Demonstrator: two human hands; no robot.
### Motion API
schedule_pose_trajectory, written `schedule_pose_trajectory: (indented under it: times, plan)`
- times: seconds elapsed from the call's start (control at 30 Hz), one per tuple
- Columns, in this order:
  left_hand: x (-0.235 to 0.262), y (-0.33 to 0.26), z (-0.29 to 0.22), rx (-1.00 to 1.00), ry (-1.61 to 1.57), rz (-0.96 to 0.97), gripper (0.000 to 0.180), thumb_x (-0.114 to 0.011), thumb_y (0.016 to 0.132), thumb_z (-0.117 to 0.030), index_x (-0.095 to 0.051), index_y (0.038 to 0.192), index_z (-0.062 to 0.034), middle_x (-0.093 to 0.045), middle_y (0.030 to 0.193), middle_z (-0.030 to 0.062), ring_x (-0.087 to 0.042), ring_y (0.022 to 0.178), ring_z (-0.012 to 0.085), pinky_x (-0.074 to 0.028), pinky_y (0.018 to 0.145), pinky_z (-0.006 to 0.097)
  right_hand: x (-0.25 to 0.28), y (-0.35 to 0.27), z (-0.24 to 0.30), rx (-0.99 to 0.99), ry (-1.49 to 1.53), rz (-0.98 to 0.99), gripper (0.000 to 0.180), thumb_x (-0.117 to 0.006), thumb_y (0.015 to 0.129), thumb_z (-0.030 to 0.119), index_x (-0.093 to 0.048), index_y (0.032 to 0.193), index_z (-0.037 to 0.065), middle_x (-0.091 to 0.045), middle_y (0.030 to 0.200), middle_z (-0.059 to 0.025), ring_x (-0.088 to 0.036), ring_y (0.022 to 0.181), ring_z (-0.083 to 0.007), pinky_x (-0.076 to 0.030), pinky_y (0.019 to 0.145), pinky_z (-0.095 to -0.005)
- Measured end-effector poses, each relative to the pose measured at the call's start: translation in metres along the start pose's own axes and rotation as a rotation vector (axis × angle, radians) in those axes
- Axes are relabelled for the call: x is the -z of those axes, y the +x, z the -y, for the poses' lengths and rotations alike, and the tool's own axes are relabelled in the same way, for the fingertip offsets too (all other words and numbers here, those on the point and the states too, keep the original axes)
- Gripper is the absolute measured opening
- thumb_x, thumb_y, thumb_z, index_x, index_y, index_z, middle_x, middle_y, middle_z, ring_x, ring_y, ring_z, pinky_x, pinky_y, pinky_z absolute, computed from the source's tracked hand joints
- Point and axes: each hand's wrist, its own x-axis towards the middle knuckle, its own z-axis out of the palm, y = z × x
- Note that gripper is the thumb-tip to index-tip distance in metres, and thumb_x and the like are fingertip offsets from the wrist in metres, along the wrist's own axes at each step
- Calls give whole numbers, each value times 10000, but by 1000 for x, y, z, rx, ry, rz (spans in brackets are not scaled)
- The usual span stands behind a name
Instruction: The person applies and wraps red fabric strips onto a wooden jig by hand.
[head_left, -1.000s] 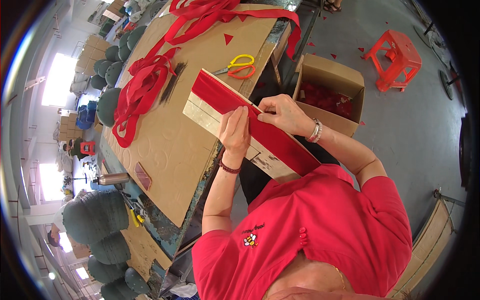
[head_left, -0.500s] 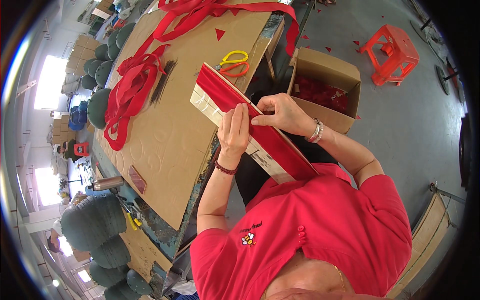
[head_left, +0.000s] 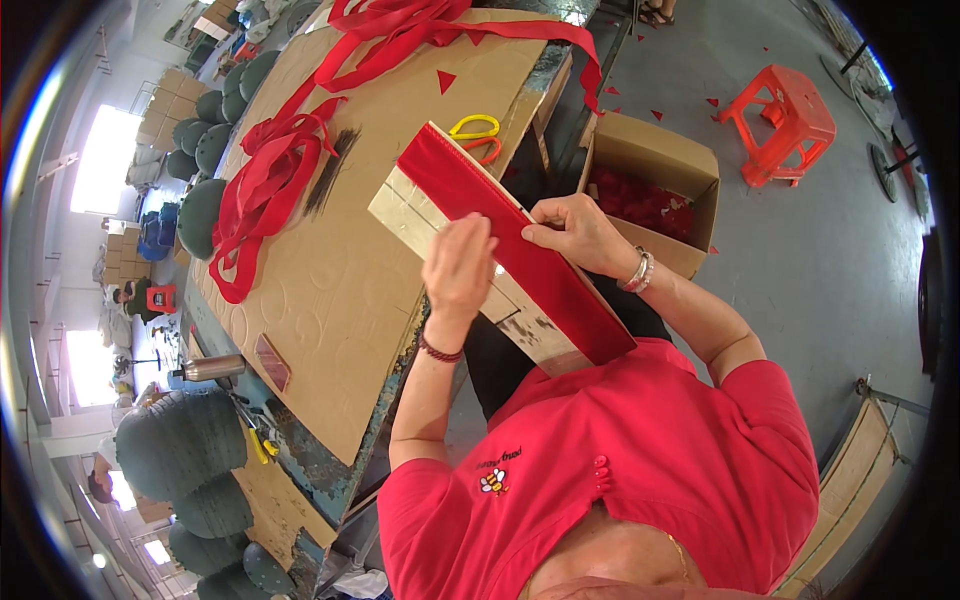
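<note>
Left hand (head_left: 460, 265) has shifted (blurred), perhaps lifted off red fabric (head_left: 555, 280).

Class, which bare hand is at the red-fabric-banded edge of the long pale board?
The right hand, wearing the shiny silvery bangle; the left hand, with the dark red beaded bracelet, is toward the opposite, pale side of the board.

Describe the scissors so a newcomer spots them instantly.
Start at the big cardboard-covered table. Just past the top end of the pale board with a red band, near the table's right edge, lie the scissors. One handle loop is yellow, the other orange, unlike the all-red ribbons nearby.
</note>
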Motion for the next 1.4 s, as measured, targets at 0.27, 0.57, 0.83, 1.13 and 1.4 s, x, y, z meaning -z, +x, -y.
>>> schedule_pose_trajectory:
  times: [0.27, 0.57, 0.83, 1.13, 1.4]
  plan:
    - [27, 8, 31, -85, 110, 18, 315, -723, 680, 17, -660, 988, -2, -618, 1074, 104, -599, 982, 275, -504, 855, 405, 3, 1, -4, -42, 117, 74, 224, -646, 840, 155, -624, 772, -57, -588, 617, -21, -479, 594, -29, -407, 536, -233]
    - [32, 23, 31, -97, 68, 86, 246, -700, 659, 30, -665, 901, 1, -641, 936, 89, -612, 905, 252, -518, 788, 374, 4, 0, -8, -73, 231, 101, 189, -642, 854, 127, -632, 783, -48, -586, 664, 20, -485, 628, -14, -413, 553, -208]
    - [16, 2, 23, -52, 1, 39, 281, -651, 612, 32, -669, 892, 10, -648, 926, 96, -613, 869, 262, -520, 754, 365, 2, -4, -19, -117, 135, 145, 232, -655, 844, 145, -595, 722, -42, -516, 615, 37, -428, 603, -18, -371, 519, -225]
    - [15, 4, 26, 75, -53, 99, 212, -697, 657, 59, -672, 860, 3, -650, 890, 101, -621, 855, 270, -519, 742, 354, 2, -4, -14, -49, 58, 105, 229, -628, 839, 136, -560, 727, -52, -461, 576, 16, -385, 580, -30, -343, 509, -247]
    - [42, 55, 84, 636, -389, -187, 210, -591, 918, -151, -690, 961, 29, -693, 941, 62, -626, 864, 147, -475, 801, 265, 4, -5, -2, -47, 53, 161, 248, -620, 856, 145, -528, 719, -41, -419, 584, 9, -360, 594, -38, -344, 516, -254]
